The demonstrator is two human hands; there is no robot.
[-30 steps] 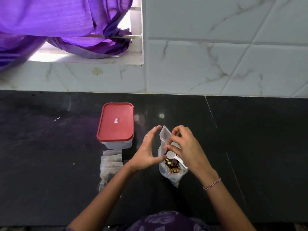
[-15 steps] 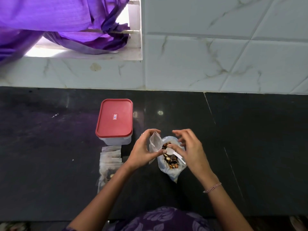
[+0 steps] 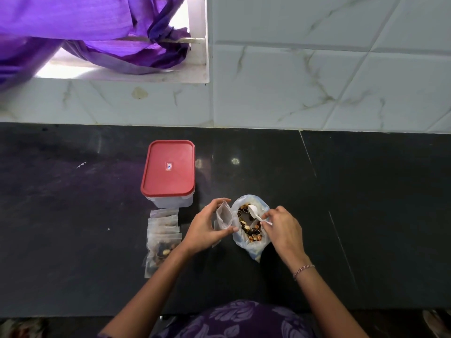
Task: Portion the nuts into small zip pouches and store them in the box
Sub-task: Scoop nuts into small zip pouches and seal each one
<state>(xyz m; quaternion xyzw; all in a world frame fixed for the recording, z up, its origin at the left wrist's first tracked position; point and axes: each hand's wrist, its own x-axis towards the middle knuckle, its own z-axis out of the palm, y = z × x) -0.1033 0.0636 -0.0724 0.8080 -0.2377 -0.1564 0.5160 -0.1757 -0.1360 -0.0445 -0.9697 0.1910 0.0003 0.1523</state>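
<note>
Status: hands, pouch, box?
Left hand holds pouch open. Right hand pinches spoon handle, bowl in nut bag. Box lid on. Nothing between bag and pouch.

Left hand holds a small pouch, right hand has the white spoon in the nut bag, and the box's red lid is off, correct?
Not quite: the red lid is on the box, as the head view shows. The rest holds: the left hand holds a small pouch, and the right hand has the white spoon in the nut bag.
</note>
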